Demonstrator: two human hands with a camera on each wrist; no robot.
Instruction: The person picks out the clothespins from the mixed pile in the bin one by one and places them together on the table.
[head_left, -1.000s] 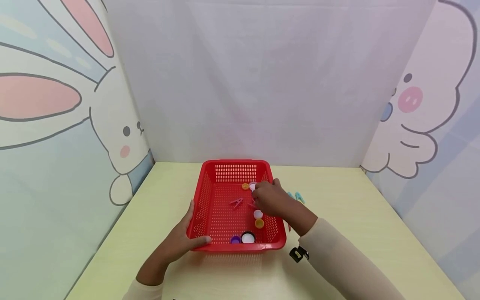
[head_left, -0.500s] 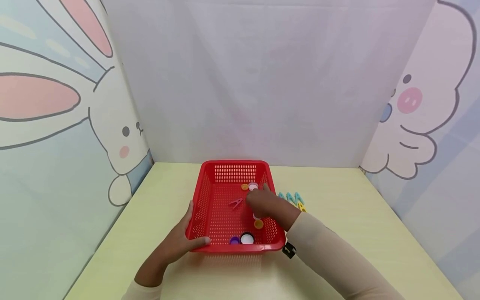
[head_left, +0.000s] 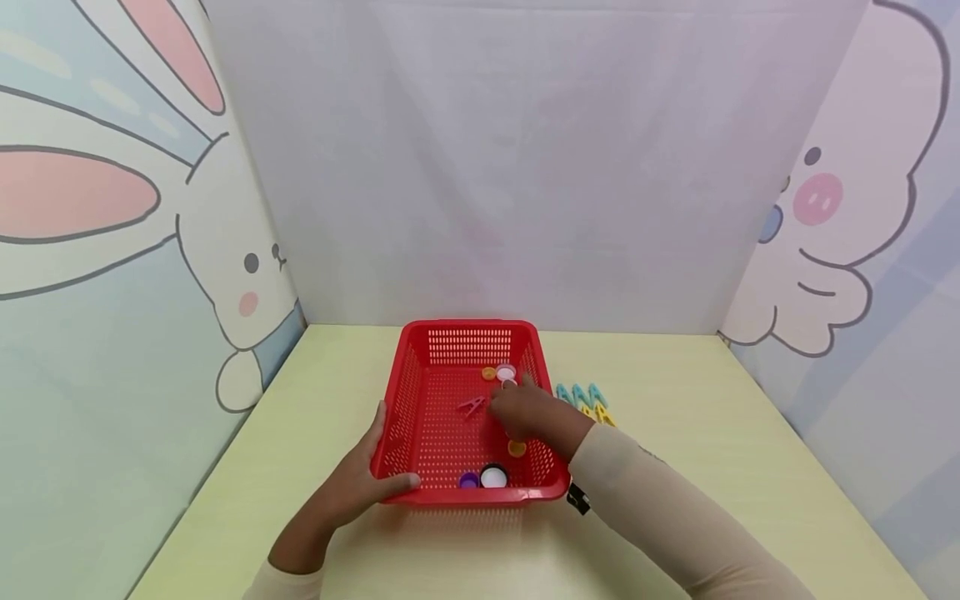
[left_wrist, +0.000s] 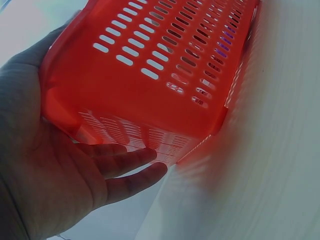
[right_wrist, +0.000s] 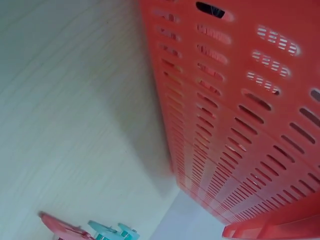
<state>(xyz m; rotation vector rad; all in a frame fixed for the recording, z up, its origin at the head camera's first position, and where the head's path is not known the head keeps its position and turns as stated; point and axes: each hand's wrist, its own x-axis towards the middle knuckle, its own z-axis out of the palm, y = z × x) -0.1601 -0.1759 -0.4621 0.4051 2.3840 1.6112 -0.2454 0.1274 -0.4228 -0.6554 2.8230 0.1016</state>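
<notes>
A red perforated plastic basket (head_left: 438, 497) stands on the table. My left hand (head_left: 356, 479) holds its near left corner, thumb over the front rim; in the left wrist view the other fingers (left_wrist: 132, 182) stretch out beside the outer wall. My right hand (head_left: 521, 408) reaches over the right rim into the basket, its fingers bent downward. Its fingertips are hidden, so whether they pinch anything cannot be seen. Just left of them lies a pink clothespin (head_left: 472, 406). Small caps sit around: orange (head_left: 489, 373), pink-white (head_left: 506, 372), another orange (head_left: 517, 448), purple (head_left: 468, 481) and black-and-white (head_left: 493, 477).
Right of the basket, turquoise clothespins (head_left: 580, 394) lie in a row with yellow clothespins (head_left: 604, 415) in front of them. A red clothespin (right_wrist: 65, 228) shows in the right wrist view. Cartoon-printed side walls and a white sheet (head_left: 480, 167) enclose the table.
My right hand has shifted slightly left and down into the basket, covering the pink-and-white pieces near it. More clothespins on the table have come into sight. My left hand stays put.
</notes>
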